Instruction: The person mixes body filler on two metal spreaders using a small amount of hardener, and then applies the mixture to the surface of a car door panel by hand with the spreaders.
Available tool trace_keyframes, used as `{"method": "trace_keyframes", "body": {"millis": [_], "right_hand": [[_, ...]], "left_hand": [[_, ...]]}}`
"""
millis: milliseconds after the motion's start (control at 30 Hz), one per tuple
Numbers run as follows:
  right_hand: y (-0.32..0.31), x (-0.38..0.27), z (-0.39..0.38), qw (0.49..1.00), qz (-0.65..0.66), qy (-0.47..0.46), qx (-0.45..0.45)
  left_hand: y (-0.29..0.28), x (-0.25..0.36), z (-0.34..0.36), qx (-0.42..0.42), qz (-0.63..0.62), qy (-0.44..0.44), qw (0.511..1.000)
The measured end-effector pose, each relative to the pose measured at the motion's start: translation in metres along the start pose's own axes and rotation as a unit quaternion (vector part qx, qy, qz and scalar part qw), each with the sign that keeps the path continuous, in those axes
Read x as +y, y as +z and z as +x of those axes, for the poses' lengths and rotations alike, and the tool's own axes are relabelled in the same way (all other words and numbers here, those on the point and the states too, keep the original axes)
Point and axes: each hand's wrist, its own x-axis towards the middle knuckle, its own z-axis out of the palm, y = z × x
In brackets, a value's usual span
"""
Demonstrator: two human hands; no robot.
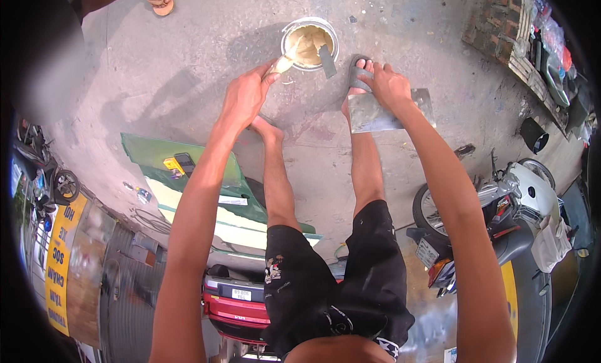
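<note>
A round bucket (pixel 336 45) of tan putty (pixel 307 40) stands on the concrete ahead of me. A dark grey flat blade (pixel 327 61) leans over its near right rim. My left hand (pixel 247 95) is closed around a putty-smeared scraper (pixel 285 62), whose far end reaches over the left side of the bucket. To the right of the bucket, my right hand (pixel 389 86) grips a flat rectangular metal plate (pixel 379 116) by its far edge, above my sandalled foot (pixel 361 75). Grey smears mark the plate. My right fingertips are partly hidden.
A green and cream panel (pixel 141 148) lies at left, bearing a yellow box (pixel 173 168) and a dark phone-like object (pixel 184 163). Motorbikes (pixel 529 191) and a red car (pixel 235 308) surround me. Bricks (pixel 494 25) and a black pot (pixel 534 134) are at right; another person's foot (pixel 161 1) is far left.
</note>
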Motion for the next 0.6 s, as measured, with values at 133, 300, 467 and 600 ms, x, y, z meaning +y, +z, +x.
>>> {"method": "trace_keyframes", "body": {"millis": [133, 300, 467, 600], "right_hand": [[-0.022, 0.068, -0.096, 0.946, 0.142, 0.257, -0.138], [-0.049, 0.15, -0.236, 0.916, 0.248, 0.268, -0.166], [-0.09, 0.171, -0.296, 0.683, 0.694, 0.212, -0.087], [-0.206, 0.122, -0.31, 0.563, 0.823, 0.07, -0.035]], "left_hand": [[-0.048, 0.025, -0.078, 0.206, 0.146, 0.186, 0.95], [-0.114, 0.108, -0.174, 0.33, 0.182, 0.258, 0.889], [-0.145, 0.199, -0.268, 0.477, 0.114, 0.333, 0.805], [-0.164, 0.265, -0.343, 0.555, 0.012, 0.394, 0.733]]}}
